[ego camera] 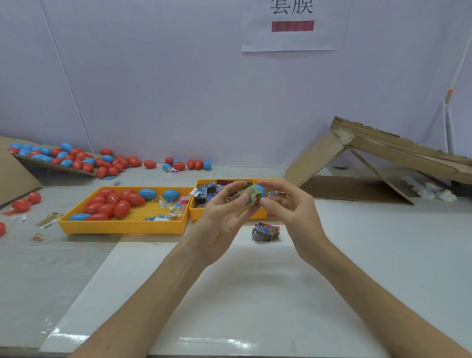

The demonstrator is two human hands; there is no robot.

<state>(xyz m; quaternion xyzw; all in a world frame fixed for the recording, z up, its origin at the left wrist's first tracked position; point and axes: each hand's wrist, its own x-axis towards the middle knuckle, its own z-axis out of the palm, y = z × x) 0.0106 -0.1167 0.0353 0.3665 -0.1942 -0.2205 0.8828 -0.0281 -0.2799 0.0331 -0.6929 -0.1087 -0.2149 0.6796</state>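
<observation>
A blue plastic egg [259,191] with a printed green-yellow sleeve [251,196] round its middle is held up above the table between both hands. My left hand [223,216] holds its left end with curled fingers and thumb. My right hand [284,207] pinches its right side, where the blue tip shows.
A yellow tray [121,227] of red and blue eggs and small toys sits left. A second yellow tray [199,213] of printed sleeves lies behind my hands. A sleeve bundle [266,232] lies on the table. Loose eggs [109,163] line the wall; a folded cardboard box [377,162] stands right.
</observation>
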